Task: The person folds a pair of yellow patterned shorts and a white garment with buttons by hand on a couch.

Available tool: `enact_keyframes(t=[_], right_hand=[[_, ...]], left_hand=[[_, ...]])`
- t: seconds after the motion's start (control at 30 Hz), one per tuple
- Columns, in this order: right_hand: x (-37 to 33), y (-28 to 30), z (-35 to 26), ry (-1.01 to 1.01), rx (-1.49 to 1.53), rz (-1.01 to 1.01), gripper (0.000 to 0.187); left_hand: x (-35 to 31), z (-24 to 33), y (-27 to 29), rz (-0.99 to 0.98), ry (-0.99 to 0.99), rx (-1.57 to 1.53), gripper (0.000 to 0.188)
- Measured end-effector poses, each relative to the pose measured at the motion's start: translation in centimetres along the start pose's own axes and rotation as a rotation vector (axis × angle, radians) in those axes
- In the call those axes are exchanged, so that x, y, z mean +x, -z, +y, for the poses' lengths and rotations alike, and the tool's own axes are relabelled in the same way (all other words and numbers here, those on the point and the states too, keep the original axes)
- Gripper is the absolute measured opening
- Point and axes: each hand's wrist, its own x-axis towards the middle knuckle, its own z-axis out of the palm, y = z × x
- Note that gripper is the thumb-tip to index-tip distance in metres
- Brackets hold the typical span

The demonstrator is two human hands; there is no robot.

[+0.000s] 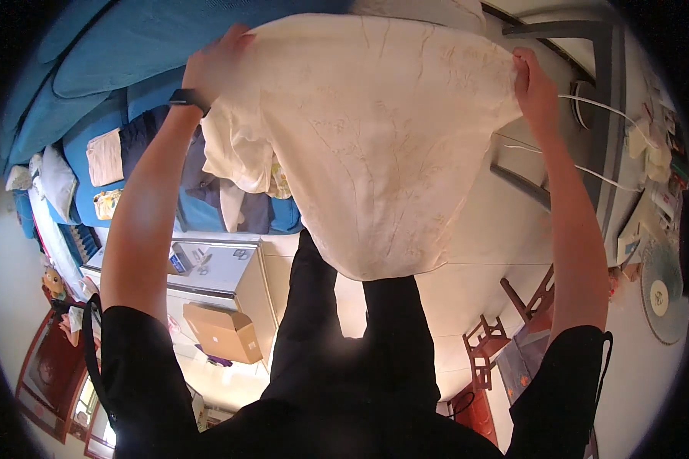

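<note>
A cream garment with a faint plant pattern, which looks like a shirt, hangs spread out between my raised hands. My left hand, with a dark watch at the wrist, grips its upper left edge; a blurred patch covers part of that hand. By the upper right edge, my right hand is closed on the cloth. A sleeve-like fold bunches below my left hand. The garment's lower hem hangs in front of my black trousers.
A blue sofa on the left bears folded clothes and cushions. Nearer stands a white table with a cardboard box beside it. At right are small wooden stools, white cables and a round fan.
</note>
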Motion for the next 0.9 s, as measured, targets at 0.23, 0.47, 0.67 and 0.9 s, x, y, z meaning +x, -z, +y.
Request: enact_keyframes(t=[0.23,0.47,0.67,0.9], right_hand=[[2.2,-4.3,1.2,-0.124,0.014,0.011,0.026],[-3.3,-5.3,-11.0,0.061,0.185,0.069,0.039],[-7.4,-6.9,-23.3,0.134,0.436,-0.213,0.047],[-7.2,-10.4,-30.2,0.182,0.392,-0.542,0.051]], left_hand=[[2.2,-0.6,-4.4,0.006,0.246,-0.282,0.036],[-5.2,-6.1,-6.0,-0.277,0.275,-0.33,0.041],[-5.7,-6.7,-5.3,0.237,0.246,-0.351,0.028],[-13.2,-5.5,-4.3,-0.267,0.371,-0.403,0.061]])
